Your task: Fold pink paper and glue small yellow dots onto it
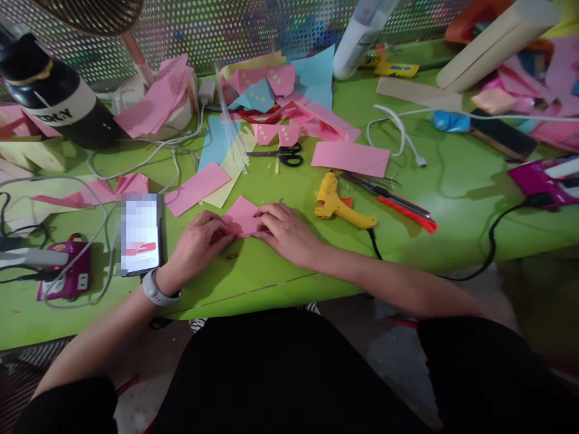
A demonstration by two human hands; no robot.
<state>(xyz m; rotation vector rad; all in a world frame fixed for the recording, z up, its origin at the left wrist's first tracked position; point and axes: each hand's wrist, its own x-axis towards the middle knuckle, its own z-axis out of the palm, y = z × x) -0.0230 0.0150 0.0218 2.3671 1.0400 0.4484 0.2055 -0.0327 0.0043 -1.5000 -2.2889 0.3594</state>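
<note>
A small piece of pink paper, pointed at its far side, lies between my hands near the front of the green table. My left hand pinches its left corner between thumb and fingers. At the right corner, my right hand has thumb and fingers closed on the paper too. A pink paper strip lies just beyond my left hand, partly over a pale yellow sheet. To the right of my right hand rests a yellow hot glue gun.
Black-handled scissors and a red utility knife lie farther back. A phone lies left of my hands. Power strips with cables sit at both sides. A black bottle, paper scraps and a fan stand along the mesh.
</note>
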